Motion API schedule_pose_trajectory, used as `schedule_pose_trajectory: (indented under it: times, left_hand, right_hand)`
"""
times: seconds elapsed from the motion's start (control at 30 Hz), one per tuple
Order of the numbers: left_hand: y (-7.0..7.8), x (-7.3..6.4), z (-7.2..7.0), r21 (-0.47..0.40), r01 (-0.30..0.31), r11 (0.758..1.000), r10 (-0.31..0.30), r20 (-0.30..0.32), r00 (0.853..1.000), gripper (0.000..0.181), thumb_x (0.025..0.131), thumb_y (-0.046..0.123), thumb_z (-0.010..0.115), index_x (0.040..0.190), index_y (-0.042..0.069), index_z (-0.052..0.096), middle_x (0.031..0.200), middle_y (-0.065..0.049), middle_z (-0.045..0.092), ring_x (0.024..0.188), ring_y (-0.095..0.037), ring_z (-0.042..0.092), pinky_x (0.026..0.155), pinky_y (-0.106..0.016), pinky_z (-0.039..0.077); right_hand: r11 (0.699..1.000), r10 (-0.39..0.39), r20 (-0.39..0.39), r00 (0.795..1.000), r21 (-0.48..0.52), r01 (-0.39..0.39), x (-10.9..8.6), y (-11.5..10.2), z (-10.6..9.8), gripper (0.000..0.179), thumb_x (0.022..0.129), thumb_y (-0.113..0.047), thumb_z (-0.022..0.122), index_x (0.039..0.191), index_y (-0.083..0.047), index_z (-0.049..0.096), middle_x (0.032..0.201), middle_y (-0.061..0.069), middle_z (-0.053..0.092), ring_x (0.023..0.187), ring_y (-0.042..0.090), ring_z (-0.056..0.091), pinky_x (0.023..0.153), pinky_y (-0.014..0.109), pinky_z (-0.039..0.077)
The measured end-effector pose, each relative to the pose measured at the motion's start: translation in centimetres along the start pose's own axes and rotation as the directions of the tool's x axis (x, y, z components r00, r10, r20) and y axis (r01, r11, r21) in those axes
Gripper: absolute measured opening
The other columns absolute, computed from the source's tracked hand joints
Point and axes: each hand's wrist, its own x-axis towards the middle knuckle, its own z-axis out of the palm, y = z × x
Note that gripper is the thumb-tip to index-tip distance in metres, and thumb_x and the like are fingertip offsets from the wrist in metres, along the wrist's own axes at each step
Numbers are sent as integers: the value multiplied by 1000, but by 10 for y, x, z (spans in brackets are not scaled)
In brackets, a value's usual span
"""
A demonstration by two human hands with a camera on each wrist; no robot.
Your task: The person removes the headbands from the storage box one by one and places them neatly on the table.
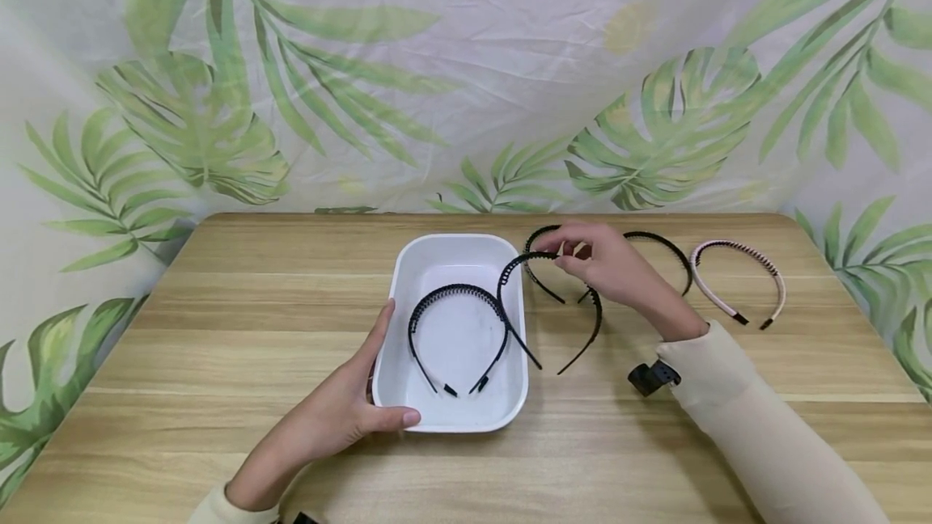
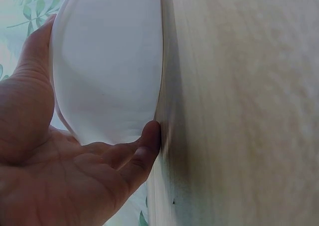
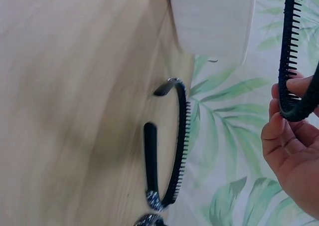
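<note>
My left hand (image 1: 342, 411) grips the left side of a white plastic tub (image 1: 437, 261), thumb on the near rim. In the left wrist view its fingers lie against the tub's outer wall, close to the table. One black toothed headband (image 1: 459, 288) lies inside the tub, its ends toward the near side. Thumb and fingers of my right hand (image 1: 607, 265) pinch another black headband (image 1: 599, 312) by the top of its arc. That headband hangs over the tub's right rim, ends downward. The right wrist view shows its comb teeth (image 3: 295, 36) beside the fingers.
To the right of the tub, two more black headbands (image 1: 551, 292) (image 1: 677, 253) lie on the wooden table (image 1: 240, 330), partly behind the right hand. A pale pink headband (image 1: 743, 246) lies farther right. Leaf-patterned cloth (image 1: 510, 103) hangs behind the table.
</note>
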Motion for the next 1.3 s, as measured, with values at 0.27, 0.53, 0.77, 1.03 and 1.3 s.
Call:
schedule_pose_trajectory:
  times: [0.27, 0.53, 0.77, 1.03, 1.3]
  left_hand:
    - [1, 1, 0, -5, -7, 1000, 7, 2, 1000, 134, 79, 31, 93, 168, 37, -6, 178, -5, -2, 158, -34, 18, 104, 1, 19]
    - [1, 1, 1, 1, 9, 1000, -9, -2, 1000, 134, 79, 31, 93, 168, 37, -6, 178, -5, -2, 159, -33, 16, 104, 2, 16]
    - [2, 0, 0, 9, 15, 1000, -15, -3, 1000, 133, 79, 32, 93, 168, 38, -5, 178, -3, -1, 159, -33, 15, 104, 2, 15]
    - [2, 0, 0, 9, 17, 1000, -17, -3, 1000, 134, 79, 32, 93, 168, 38, -6, 178, -5, -1, 158, -33, 19, 104, 1, 17]
    - [1, 0, 0, 12, 13, 1000, -13, -5, 1000, 134, 79, 32, 93, 168, 39, -6, 178, -4, -1, 159, -33, 18, 105, 1, 16]
  right_hand:
    - [999, 22, -10, 1000, -40, -22, -11, 8, -7, 27, 99, 3, 61, 118, -6, 78, 110, 11, 76, 93, 21, 61, 80, 35, 53]
    - [995, 38, 4, 999, -88, -37, -21, 16, -7, 26, 99, 4, 62, 117, -7, 77, 109, 13, 76, 91, 19, 61, 77, 31, 50]
    - [993, 66, 40, 997, -106, -61, -29, 19, -6, 27, 97, 6, 62, 118, -5, 76, 108, 14, 74, 93, 20, 61, 78, 31, 49]
    - [992, 58, 65, 996, -116, -50, -33, 26, -4, 30, 94, 10, 61, 115, -5, 77, 111, 10, 75, 94, 21, 61, 77, 30, 48]
    - [993, 35, 95, 995, -118, -24, -36, 34, 0, 30, 92, 11, 64, 113, -7, 78, 108, 8, 75, 94, 20, 63, 79, 31, 50]
